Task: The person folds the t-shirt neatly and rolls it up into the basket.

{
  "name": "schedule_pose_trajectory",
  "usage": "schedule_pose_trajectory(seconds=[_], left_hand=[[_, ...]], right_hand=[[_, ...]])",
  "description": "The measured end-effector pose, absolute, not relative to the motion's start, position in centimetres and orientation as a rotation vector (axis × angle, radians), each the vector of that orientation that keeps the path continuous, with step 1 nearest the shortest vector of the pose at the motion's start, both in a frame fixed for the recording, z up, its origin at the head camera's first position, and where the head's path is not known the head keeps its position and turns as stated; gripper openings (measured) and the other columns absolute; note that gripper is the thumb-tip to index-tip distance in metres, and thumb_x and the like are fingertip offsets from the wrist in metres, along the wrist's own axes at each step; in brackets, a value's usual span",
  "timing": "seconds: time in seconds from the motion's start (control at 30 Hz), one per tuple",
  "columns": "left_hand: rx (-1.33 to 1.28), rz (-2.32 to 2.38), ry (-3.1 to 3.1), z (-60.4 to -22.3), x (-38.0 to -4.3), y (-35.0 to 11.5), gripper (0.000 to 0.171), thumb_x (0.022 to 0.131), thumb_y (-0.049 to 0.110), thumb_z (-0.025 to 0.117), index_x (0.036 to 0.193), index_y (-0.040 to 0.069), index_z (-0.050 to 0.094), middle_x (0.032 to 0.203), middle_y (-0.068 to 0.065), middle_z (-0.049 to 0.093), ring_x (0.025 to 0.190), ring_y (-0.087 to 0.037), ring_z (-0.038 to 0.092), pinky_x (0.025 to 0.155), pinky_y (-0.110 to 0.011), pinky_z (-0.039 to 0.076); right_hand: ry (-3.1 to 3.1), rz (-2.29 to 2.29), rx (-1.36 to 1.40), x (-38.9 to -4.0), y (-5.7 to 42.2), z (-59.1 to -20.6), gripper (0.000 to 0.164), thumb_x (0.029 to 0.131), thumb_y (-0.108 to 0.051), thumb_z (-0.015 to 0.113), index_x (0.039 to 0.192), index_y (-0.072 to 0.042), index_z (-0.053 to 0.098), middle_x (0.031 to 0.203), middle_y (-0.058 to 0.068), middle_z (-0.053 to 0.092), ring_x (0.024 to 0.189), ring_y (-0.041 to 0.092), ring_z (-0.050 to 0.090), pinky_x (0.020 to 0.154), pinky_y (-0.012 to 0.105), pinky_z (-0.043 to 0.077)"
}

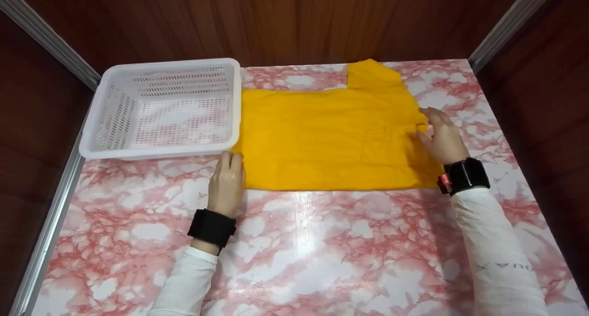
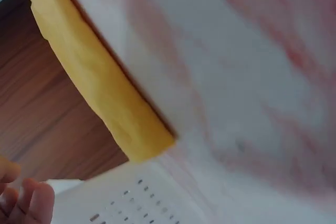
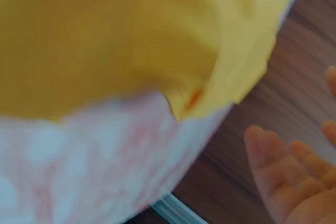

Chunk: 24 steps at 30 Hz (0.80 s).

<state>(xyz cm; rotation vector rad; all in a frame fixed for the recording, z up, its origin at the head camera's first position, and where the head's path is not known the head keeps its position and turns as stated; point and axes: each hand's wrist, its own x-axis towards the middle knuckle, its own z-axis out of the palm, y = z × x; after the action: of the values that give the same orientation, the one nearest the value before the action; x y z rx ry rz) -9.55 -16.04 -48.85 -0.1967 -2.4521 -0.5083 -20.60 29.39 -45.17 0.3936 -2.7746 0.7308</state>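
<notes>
A yellow T-shirt lies spread on its side on the table, its neckline to the right and one sleeve pointing to the back. My left hand is at the near left corner of the hem, close to the basket's front corner. In the left wrist view its loosely bent fingers show beside the basket, with no cloth between them. My right hand is over the neckline side, thumb and fingers apart. The right wrist view shows that hand with an uncovered palm, away from the shirt's collar edge.
A white plastic basket with slotted walls stands at the back left, right against the shirt's hem. Brown wood-grain panels wall in the back and both sides. The table top has a red and white marble pattern.
</notes>
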Motion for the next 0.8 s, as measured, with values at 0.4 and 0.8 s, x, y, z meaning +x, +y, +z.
schedule_pose_trajectory(seconds=[0.4, 0.8], left_hand=[[-0.440, -0.553, -2.927, -48.6, -13.4, -12.1, 0.045, 0.078, 0.025, 0.067, 0.118, 0.009, 0.054, 0.133, -0.015, 0.039, 0.125, -0.032, 0.031, 0.103, -0.046, 0.022], [-0.136, -0.476, -3.444, -49.9, -18.1, -10.8, 0.107, 0.052, 0.074, 0.062, 0.141, 0.040, 0.012, 0.150, -0.009, -0.007, 0.132, -0.043, -0.012, 0.091, -0.073, 0.002]], right_hand=[[-3.130, 0.581, 0.456, -20.8, 26.3, -49.1, 0.076, 0.075, -0.051, 0.063, 0.138, -0.021, 0.032, 0.149, 0.012, 0.006, 0.134, 0.041, 0.003, 0.095, 0.069, 0.009], [-3.444, 0.412, 0.305, -23.1, 25.7, -50.4, 0.094, 0.069, -0.072, 0.049, 0.143, -0.034, 0.004, 0.149, 0.008, -0.013, 0.132, 0.038, -0.015, 0.088, 0.073, -0.007]])
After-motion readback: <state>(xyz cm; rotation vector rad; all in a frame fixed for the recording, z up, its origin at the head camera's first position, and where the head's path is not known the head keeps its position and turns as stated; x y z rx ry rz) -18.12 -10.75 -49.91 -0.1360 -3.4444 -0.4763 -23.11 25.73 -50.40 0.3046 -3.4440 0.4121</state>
